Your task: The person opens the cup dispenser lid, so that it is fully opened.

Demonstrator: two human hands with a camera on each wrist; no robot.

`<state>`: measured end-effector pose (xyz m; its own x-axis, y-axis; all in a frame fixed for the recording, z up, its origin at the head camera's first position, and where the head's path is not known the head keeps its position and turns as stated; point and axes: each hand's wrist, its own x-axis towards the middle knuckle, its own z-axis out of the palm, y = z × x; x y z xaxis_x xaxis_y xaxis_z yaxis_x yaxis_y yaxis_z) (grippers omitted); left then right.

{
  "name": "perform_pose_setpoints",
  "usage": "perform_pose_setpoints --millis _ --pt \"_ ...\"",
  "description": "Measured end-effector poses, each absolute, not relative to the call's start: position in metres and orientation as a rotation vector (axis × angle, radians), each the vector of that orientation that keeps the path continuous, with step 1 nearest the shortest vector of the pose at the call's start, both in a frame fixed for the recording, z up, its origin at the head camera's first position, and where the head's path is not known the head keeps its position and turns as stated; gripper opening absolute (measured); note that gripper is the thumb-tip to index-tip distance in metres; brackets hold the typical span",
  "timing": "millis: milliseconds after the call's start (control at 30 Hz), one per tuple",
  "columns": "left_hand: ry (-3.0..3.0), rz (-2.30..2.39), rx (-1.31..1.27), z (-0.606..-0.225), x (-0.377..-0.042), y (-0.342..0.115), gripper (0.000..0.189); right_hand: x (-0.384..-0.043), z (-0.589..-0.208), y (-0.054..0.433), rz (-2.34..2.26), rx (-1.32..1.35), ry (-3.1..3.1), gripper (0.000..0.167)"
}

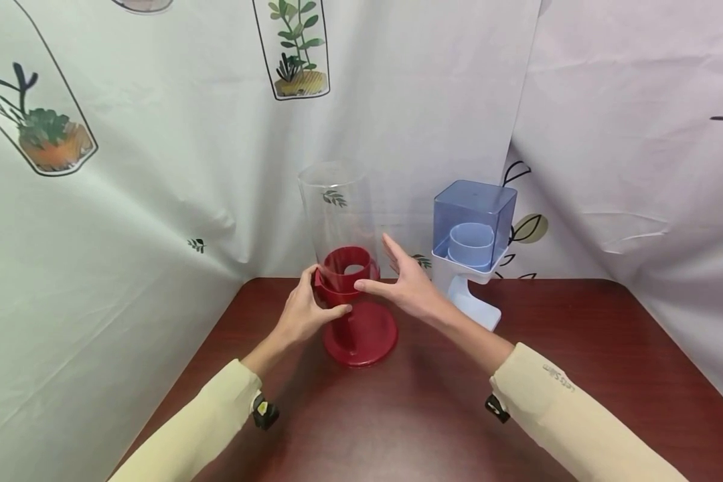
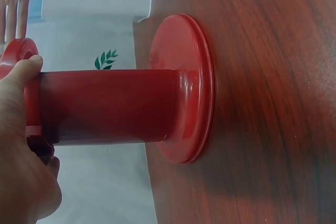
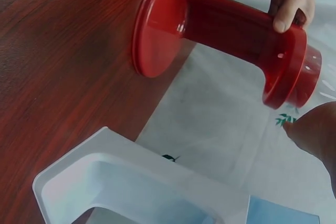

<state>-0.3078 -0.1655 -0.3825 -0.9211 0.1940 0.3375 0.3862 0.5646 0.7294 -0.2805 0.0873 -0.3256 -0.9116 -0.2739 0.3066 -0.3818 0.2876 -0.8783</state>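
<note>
A red stand (image 1: 370, 338) with a round foot and a thick post stands on the table, a tall clear cylinder (image 1: 337, 211) set in its top. My left hand (image 1: 304, 311) grips the red collar from the left, thumb in front; the left wrist view shows this thumb and fingers around the collar (image 2: 32, 98). On the other side, my right hand (image 1: 406, 284) is held with fingers spread and extended, its thumb overlapping the collar in the head view. From the right wrist view, a gap shows between the right hand (image 3: 317, 135) and the collar (image 3: 289, 74).
To the right stands a white dispenser (image 1: 470, 304) with a translucent blue box-shaped top (image 1: 476, 201) and a round cup form inside. A white cloth printed with plants (image 1: 434, 100) hangs behind and beside the dark red wooden table (image 1: 385, 428).
</note>
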Motion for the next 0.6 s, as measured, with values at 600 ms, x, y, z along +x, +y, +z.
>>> perform_pose_setpoints --millis 600 --pt "-2.578 -1.236 -0.543 -0.383 -0.293 -0.158 0.103 -0.292 -0.325 0.076 1.804 0.63 -2.343 0.106"
